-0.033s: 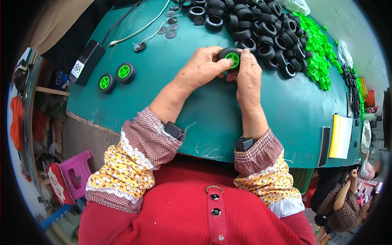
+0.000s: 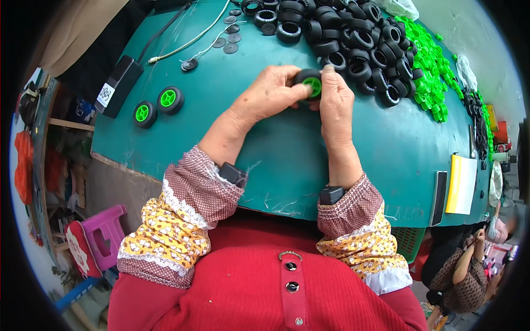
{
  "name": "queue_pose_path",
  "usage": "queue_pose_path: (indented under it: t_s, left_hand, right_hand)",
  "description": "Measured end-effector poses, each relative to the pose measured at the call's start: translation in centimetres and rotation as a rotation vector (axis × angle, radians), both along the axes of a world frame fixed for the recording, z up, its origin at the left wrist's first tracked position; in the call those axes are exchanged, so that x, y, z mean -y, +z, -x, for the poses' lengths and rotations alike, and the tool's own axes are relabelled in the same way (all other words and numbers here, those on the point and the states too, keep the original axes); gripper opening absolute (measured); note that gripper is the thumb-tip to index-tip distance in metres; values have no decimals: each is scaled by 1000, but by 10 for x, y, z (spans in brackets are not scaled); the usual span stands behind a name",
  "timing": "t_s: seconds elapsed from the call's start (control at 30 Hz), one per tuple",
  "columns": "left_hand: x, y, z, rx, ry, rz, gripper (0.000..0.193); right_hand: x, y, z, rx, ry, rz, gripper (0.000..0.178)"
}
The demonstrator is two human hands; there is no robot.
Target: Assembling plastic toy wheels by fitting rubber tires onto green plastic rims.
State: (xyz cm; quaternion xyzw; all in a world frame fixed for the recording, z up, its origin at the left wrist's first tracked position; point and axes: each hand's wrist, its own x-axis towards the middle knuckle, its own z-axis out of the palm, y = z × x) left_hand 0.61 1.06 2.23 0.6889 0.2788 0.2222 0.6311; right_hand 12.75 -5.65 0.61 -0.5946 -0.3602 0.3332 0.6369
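A small toy wheel [image 2: 312, 84], a black tyre with a bright green spoked hub, is gripped between both my hands over the table. My left hand [image 2: 268, 92] closes on it from the left, its thumb pressed across the hub. From the right, my right hand [image 2: 337, 102] pinches the tyre's edge with thumb and fingers; the fingertips underneath are partly hidden. Two assembled wheels, a lower one [image 2: 144, 114] and an upper one [image 2: 170, 100], lie side by side at the left. Beyond my hands is a heap of loose black tyres [image 2: 361, 39], with a pile of green hubs [image 2: 430, 83] at its right.
The green table [image 2: 270, 160] carries a black box [image 2: 118, 85] with a white label, a pale cable [image 2: 187, 41] and several dark discs [image 2: 231, 48]. At right lie a dark phone-like slab [image 2: 438, 197] and a notepad [image 2: 461, 185]. Another person [image 2: 466, 276] sits at far right.
The wheel has tilted slightly in my hands and my left thumb has shifted a little on the hub. Both hands keep their hold.
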Motion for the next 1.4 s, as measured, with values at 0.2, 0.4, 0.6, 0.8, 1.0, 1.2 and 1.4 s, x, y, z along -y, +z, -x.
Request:
queue_pose_path:
  t_s: [0.2,0.4,0.6,0.8,1.0,1.2,1.4]
  left_hand:
    - [4,-2,-4,64,7,53,27]
    - [0,-10,-7,140,330,-236,34]
    - [7,-6,-11,218,341,-119,30]
    - [3,-10,-13,253,342,-167,28]
    - [-1,-4,-5,273,272,118,31]
    - [-25,-6,15,227,259,100,26]
    - [-32,-9,21,196,162,77,20]
  right_hand:
    - [-4,-2,4,160,-48,-68,35]
    - [2,8,30,-18,30,87,32]
    - [1,-2,26,286,-79,-117,28]
    - [0,-1,26,209,-85,-101,27]
    - [-2,0,13,-252,17,-20,26]
    - [0,9,12,-18,285,73,57]
    - [2,-3,17,428,180,-1,61]
